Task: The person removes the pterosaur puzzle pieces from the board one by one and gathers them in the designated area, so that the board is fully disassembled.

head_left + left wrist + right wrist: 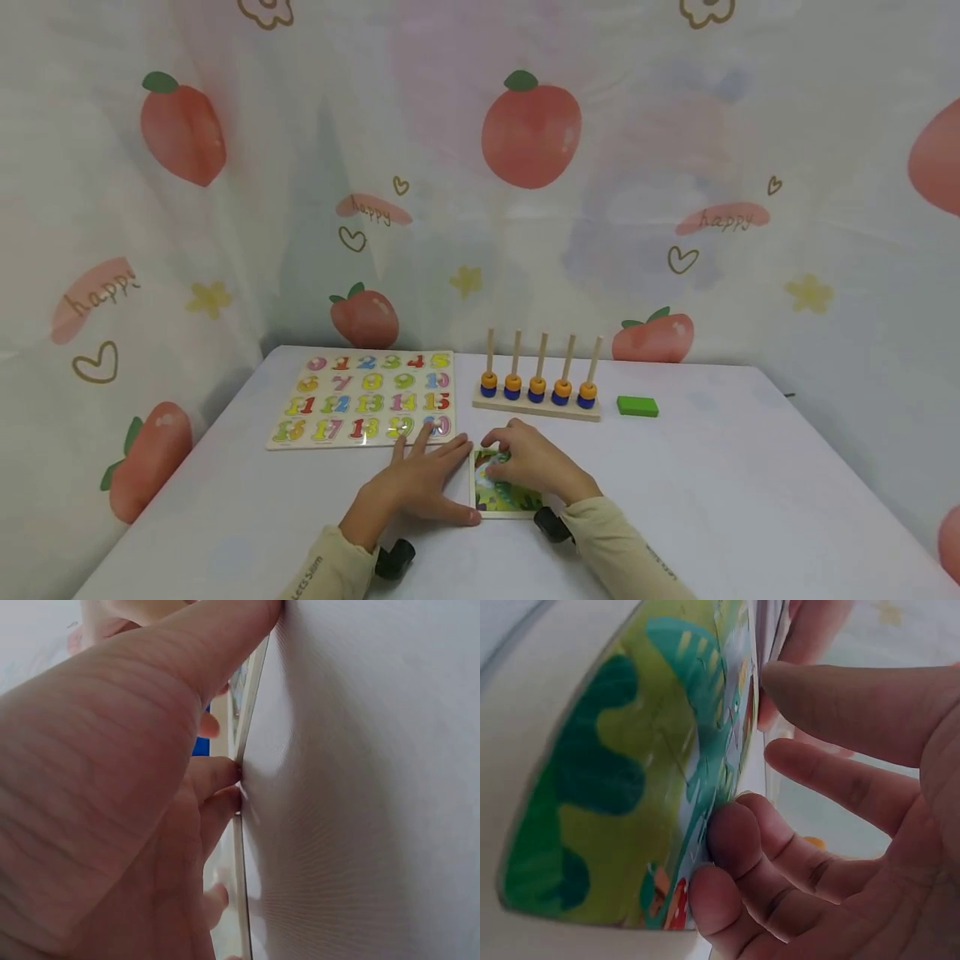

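A small picture puzzle (497, 502) in a pale tray lies flat on the table, showing a green cartoon scene with thin seams between its pieces. My left hand (423, 485) is spread at the tray's left side, its thumb by the lower left corner and its index finger by the upper left one. Over the puzzle's upper part is my right hand (534, 460), covering some of the picture. In the right wrist view several bent fingertips (733, 836) touch the puzzle face (592, 862), and the thumb (847, 705) stands apart from them. No piece shows between them.
A number board (360, 406) with colourful numerals lies behind my left hand, some fingers reaching over its edge. A wooden peg stand (536, 408) with orange and blue beads is at the back. Right of it lies a green block (637, 407). A printed curtain hangs behind the table.
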The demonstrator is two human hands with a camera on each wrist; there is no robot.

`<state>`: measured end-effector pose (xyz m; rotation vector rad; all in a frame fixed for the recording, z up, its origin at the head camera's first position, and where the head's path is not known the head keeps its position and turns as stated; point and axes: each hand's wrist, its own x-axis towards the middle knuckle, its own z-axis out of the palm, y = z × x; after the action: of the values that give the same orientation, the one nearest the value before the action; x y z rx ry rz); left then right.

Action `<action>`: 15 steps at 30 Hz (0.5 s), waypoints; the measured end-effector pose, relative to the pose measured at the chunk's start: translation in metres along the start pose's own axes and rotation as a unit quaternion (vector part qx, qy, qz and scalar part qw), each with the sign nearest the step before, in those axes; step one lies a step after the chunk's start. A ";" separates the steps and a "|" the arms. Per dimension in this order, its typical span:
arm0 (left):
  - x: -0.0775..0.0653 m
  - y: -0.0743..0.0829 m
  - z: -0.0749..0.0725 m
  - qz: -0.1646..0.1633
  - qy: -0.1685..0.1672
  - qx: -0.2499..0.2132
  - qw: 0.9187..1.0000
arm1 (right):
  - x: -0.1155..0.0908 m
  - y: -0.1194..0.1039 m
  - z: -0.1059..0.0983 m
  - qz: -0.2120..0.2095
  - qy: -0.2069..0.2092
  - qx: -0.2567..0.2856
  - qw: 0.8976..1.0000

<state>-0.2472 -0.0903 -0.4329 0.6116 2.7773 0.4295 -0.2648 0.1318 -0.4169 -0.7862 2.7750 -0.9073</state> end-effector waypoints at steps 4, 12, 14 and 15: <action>0.000 0.000 0.002 0.001 0.000 0.000 1.000 | 0.001 0.000 0.004 0.002 -0.013 -0.007 1.000; -0.001 0.001 0.000 0.002 0.001 0.002 1.000 | 0.003 -0.002 0.005 -0.005 -0.021 -0.025 0.999; -0.001 0.001 0.000 0.001 0.001 -0.001 1.000 | 0.004 -0.002 0.005 -0.008 -0.021 -0.028 0.999; -0.001 0.001 0.000 0.001 0.000 -0.002 1.000 | 0.004 -0.002 0.005 -0.009 -0.022 -0.028 0.999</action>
<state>-0.2459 -0.0902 -0.4319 0.6128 2.7758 0.4348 -0.2664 0.1258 -0.4194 -0.8301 2.7716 -0.8073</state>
